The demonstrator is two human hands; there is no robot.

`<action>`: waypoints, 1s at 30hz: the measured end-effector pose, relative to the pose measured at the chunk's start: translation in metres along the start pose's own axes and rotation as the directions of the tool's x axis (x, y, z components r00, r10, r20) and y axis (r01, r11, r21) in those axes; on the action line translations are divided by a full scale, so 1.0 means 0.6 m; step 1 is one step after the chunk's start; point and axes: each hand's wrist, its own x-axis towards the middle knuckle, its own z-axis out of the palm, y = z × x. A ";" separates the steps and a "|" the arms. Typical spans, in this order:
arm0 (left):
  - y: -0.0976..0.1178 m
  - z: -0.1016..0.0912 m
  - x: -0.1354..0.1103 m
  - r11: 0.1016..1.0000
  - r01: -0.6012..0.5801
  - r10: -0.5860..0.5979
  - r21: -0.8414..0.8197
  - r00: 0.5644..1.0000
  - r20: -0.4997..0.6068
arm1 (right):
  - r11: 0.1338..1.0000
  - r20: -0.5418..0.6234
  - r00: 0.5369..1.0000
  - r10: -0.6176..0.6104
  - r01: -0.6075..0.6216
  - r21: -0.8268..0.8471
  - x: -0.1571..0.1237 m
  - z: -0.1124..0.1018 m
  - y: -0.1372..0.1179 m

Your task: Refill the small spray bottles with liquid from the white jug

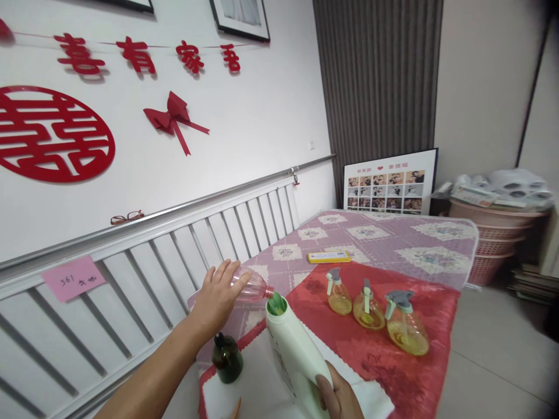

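Note:
My left hand (218, 298) is wrapped round a clear pink bottle (252, 286), held on its side with its mouth pointing right. My right hand (337, 400) grips the base of a large white bottle (293, 349), tilted so its open green neck (275, 304) meets the pink bottle's mouth. A dark green pump bottle (227, 358) stands on a white cloth (244, 396) just below the two hands.
Three yellowish spray bottles (369, 308) stand in a row on a red cloth (384, 349) over the bed. A yellow flat box (329, 256) lies on the pink quilt behind. A white slatted headboard (174, 244) runs along the left. Baskets (493, 238) sit at the far right.

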 end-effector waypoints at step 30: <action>-0.010 0.013 0.000 1.000 -0.017 0.017 -0.021 1.000 -0.018 | 1.000 0.014 1.000 -0.004 0.004 -0.004 0.001 0.001 0.008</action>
